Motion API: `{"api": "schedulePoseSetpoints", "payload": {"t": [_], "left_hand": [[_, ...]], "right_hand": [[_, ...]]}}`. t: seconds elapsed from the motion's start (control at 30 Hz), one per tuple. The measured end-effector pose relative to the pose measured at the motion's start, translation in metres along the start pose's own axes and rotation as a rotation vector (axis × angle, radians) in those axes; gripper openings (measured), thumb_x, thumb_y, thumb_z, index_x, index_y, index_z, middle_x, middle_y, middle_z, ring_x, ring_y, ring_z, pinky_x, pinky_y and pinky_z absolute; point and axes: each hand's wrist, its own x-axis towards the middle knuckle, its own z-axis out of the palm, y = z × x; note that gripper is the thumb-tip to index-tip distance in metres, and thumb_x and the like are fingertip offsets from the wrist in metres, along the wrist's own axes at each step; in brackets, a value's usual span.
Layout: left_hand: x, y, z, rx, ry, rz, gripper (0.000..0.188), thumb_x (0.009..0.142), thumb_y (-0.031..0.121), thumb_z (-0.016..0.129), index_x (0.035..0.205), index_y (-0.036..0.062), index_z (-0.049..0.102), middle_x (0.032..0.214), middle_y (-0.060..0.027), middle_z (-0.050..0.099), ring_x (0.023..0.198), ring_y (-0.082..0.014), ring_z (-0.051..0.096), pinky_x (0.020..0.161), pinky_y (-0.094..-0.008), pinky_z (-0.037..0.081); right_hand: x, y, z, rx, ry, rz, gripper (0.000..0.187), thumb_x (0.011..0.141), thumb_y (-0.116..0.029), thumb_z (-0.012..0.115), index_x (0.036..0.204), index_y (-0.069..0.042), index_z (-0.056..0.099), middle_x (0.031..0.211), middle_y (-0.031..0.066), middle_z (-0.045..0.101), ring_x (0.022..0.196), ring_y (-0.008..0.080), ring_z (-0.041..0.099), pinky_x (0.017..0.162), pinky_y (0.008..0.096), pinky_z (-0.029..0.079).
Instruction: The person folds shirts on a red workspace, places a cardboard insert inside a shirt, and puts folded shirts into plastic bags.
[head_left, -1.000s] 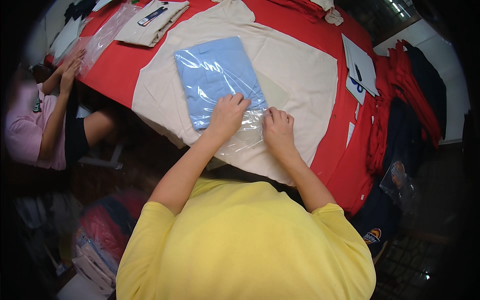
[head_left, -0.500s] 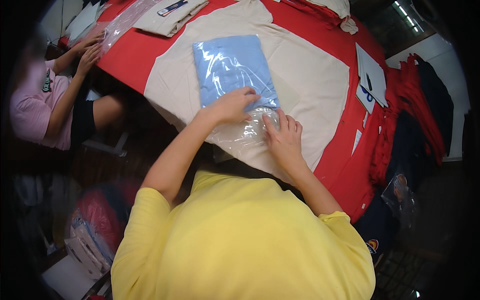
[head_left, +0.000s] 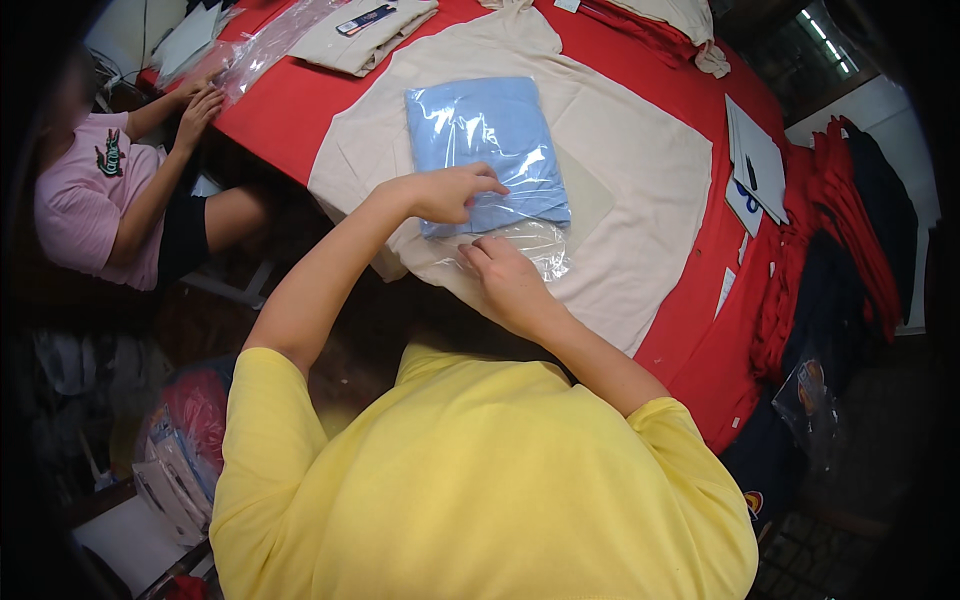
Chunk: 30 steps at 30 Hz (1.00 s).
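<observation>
A folded light-blue garment (head_left: 485, 125) lies in a clear plastic bag on a spread beige cloth (head_left: 640, 180). My left hand (head_left: 447, 192) rests on the lower part of the bag, its fingers extended across the blue garment. The bag's loose clear flap (head_left: 540, 245) spreads toward me below the garment. My right hand (head_left: 512, 285) is at this flap, its thumb and forefinger drawn close on the plastic near its left part. The other fingers of that hand are partly hidden.
A red cloth (head_left: 275, 125) covers the table. Another folded beige garment (head_left: 362, 35) lies far left, beside clear plastic (head_left: 270, 50). White papers (head_left: 750, 150) with a pen lie at right, near piled red garments (head_left: 850, 220). A person in pink (head_left: 105, 210) sits at left.
My right hand has moved left along the flap, and its fingers have drawn together. My left hand still lies on the bag, slightly higher up. The view has shifted a little.
</observation>
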Motion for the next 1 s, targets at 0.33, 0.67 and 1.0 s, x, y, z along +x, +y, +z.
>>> {"api": "schedulePoseSetpoints", "payload": {"t": [0.33, 0.67, 1.0], "left_hand": [[-0.009, 0.000, 0.025, 0.352, 0.219, -0.010, 0.074, 0.070, 0.005, 0.068, 0.137, 0.0143, 0.040, 0.122, -0.0172, 0.046, 0.107, -0.0355, 0.055, 0.089, -0.0405, 0.047], [-0.021, -0.001, 0.040, 0.416, 0.292, -0.133, 0.075, 0.071, 0.003, 0.066, 0.139, 0.0141, 0.037, 0.111, -0.0162, 0.053, 0.101, -0.0362, 0.057, 0.081, -0.0419, 0.049], [-0.032, -0.003, 0.021, 0.149, 0.283, -0.075, 0.061, 0.079, 0.001, 0.058, 0.136, 0.0132, 0.041, 0.086, -0.0123, 0.064, 0.080, -0.0319, 0.062, 0.073, -0.0411, 0.048]], "right_hand": [[0.005, 0.002, 0.014, -0.209, -0.211, 0.130, 0.041, 0.080, -0.006, 0.057, 0.121, -0.003, 0.053, 0.087, 0.0132, 0.059, 0.076, 0.0304, 0.063, 0.061, 0.0395, 0.051], [-0.001, 0.014, 0.014, -0.147, 0.002, 0.130, 0.017, 0.079, -0.008, 0.054, 0.095, -0.003, 0.057, 0.087, 0.0130, 0.055, 0.082, 0.0301, 0.059, 0.067, 0.0407, 0.050], [0.000, 0.021, 0.011, -0.035, -0.056, 0.081, 0.027, 0.085, -0.008, 0.052, 0.111, -0.006, 0.056, 0.098, 0.0145, 0.054, 0.091, 0.0330, 0.057, 0.076, 0.0436, 0.048]]}}
